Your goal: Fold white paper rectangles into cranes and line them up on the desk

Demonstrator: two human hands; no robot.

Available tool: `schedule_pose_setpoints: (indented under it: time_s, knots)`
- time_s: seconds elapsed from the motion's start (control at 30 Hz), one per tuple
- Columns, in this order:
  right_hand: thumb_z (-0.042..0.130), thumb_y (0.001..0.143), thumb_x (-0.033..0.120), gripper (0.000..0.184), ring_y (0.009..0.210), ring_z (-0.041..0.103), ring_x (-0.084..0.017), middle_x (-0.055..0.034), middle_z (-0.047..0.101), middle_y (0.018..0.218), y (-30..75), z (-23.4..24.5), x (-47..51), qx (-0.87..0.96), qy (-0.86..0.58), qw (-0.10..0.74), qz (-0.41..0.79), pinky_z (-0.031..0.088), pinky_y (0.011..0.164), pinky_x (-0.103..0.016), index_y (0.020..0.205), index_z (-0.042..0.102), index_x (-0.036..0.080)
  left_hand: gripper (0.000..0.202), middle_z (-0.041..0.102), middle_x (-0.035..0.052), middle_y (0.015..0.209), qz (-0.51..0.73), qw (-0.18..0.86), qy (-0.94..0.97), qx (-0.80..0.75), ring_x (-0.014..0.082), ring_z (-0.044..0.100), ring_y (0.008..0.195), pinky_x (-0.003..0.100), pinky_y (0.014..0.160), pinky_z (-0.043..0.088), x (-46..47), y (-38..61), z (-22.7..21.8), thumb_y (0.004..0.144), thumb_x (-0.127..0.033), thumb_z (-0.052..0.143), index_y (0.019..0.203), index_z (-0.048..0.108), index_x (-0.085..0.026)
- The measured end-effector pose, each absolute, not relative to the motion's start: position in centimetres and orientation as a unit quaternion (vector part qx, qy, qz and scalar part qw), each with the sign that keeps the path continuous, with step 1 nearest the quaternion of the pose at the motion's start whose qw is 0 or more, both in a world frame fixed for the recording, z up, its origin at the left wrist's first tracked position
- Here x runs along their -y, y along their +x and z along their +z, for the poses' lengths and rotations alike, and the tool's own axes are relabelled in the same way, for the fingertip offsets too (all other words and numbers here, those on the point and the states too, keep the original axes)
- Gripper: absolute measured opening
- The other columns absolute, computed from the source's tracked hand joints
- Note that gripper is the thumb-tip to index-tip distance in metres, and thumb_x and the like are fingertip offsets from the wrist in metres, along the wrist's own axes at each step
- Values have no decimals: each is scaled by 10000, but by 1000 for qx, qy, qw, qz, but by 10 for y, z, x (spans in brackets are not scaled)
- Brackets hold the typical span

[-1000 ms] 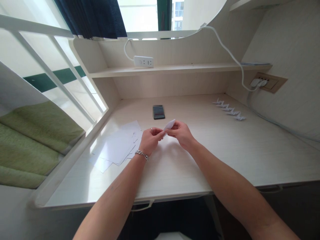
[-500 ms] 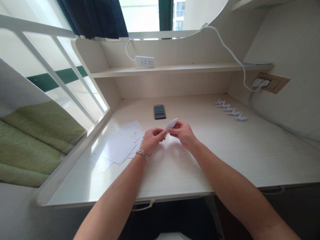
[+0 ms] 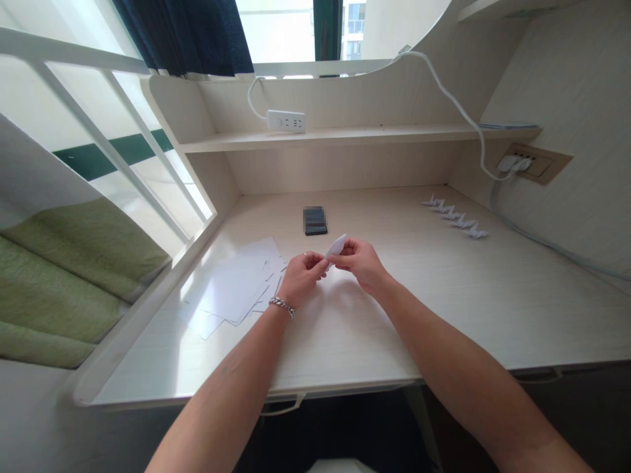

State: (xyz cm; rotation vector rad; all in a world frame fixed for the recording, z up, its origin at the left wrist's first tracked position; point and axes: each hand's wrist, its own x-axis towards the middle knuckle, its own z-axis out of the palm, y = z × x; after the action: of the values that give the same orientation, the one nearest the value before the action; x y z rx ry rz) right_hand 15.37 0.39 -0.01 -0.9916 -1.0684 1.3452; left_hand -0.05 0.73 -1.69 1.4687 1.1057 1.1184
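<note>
A small folded piece of white paper [image 3: 337,245] is held up between my two hands, just above the desk. My left hand [image 3: 302,276] is closed, its thumb and fingers pinching the paper's lower left end. From the other side my right hand [image 3: 363,264] grips the paper's right edge between thumb and fingers. The fingertips cover part of the folds. Loose white paper sheets [image 3: 236,282] lie overlapping on the desk, left of my left hand. Several folded paper cranes [image 3: 453,215] stand in a slanting row at the back right.
A dark phone [image 3: 315,221] lies on the desk [image 3: 374,341] beyond my hands. Above it, a white power strip [image 3: 286,121] rests on the shelf [image 3: 355,136]. A white cable [image 3: 456,105] hangs down to the wall socket [image 3: 535,163] at right.
The folded paper has tipped slightly, its point shifting a little to the left. Both hands keep their hold and have barely moved.
</note>
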Motion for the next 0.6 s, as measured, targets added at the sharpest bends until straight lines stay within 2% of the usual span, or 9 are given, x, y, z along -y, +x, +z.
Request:
schedule_pose_setpoints:
  time_s: [0.17,0.37,0.6]
  knots:
    - [831,520,349,312,696,613,-159,-13,675,695,152,-4,-6,449,-424,545,567,477,695,-327,702,641,182,267,638,30,623,455,437,613,-475,134,576,594,266,600,444,-10,-2,-20,728,-406,691,752,605,-153]
    - [813,542,348,271,689,606,-150,-9,667,690,152,-4,-6,455,-435,543,555,469,686,-311,689,660,181,292,658,40,663,466,452,612,-453,143,595,617,267,600,445,-9,-1,-21,705,-418,720,783,621,-154]
    - [807,566,437,318,681,599,-150,-4,650,696,153,-6,-8,458,-422,557,549,484,684,-319,691,660,185,256,644,25,646,464,461,612,-445,132,575,596,258,582,423,-11,-2,-24,686,-373,732,721,597,-158]
